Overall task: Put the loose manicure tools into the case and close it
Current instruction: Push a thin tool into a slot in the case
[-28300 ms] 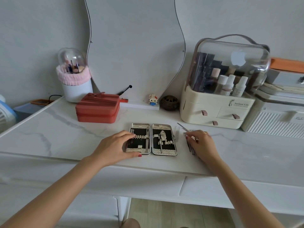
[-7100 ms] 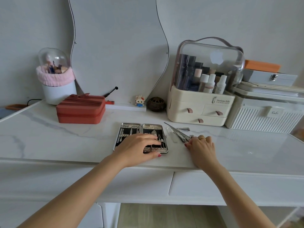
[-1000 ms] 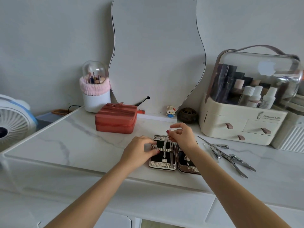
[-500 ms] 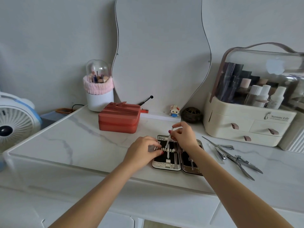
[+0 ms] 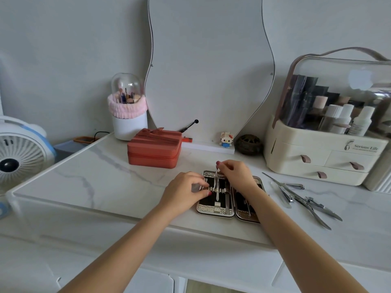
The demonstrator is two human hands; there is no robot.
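Note:
The manicure case (image 5: 215, 210) lies open and flat near the table's front edge, silver-rimmed with a black lining. My right hand (image 5: 238, 175) pinches the top of a thin metal tool (image 5: 216, 185) that stands in the left half of the case, its lower part under the holding strap. My left hand (image 5: 186, 190) grips the case's left edge, fingertips at the strap. My right forearm covers much of the right half. Several loose metal tools (image 5: 300, 196), among them clippers and nippers, lie on the table to the right of the case.
A red zipped box (image 5: 154, 152) stands behind the case on the left. A cream cosmetics organiser (image 5: 325, 157) with drawers stands at the back right, a brush holder (image 5: 129, 119) at the back left, a fan (image 5: 19, 157) beyond the table's left end. A wavy mirror leans on the wall.
My right hand has lowered the thin tool further down into the left half of the case. My left hand stays at the case's left edge. The view has shifted slightly.

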